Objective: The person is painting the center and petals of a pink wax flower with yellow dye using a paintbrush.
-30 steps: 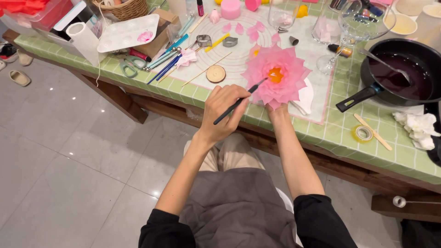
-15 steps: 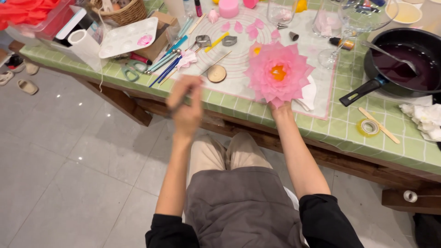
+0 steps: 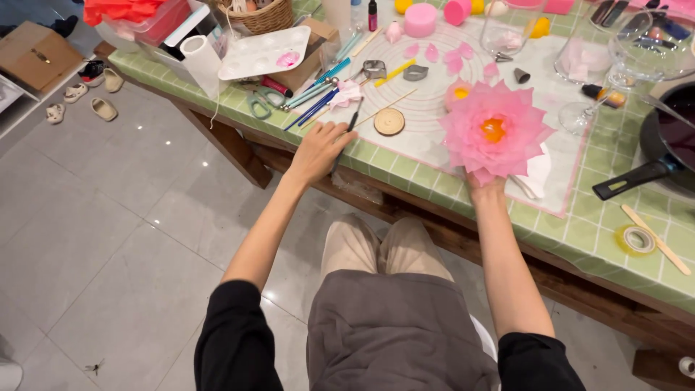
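A large pink layered flower (image 3: 499,134) with an orange-yellow centre sits over a pale work mat (image 3: 427,101) on the green tiled table (image 3: 590,232). My right hand (image 3: 485,191) grips it from below at the table's front edge and is mostly hidden by the petals. My left hand (image 3: 320,150) rests on the table edge to the left. Its fingers are closed around a thin dark brush-like tool (image 3: 354,116) that lies almost flat and points away from me. A round wooden disc (image 3: 389,121) lies just right of that tool.
Left of my left hand are several pens and sticks (image 3: 315,101), green scissors (image 3: 258,106), a white palette (image 3: 262,55) and a paper roll (image 3: 201,62). A black pan (image 3: 670,148), a glass (image 3: 585,108), a tape roll (image 3: 637,239) and a wooden stick (image 3: 657,229) are to the right.
My left hand has taken the dark tool away from the flower's centre, swung left and come down onto the table edge. My right hand stays under the flower.
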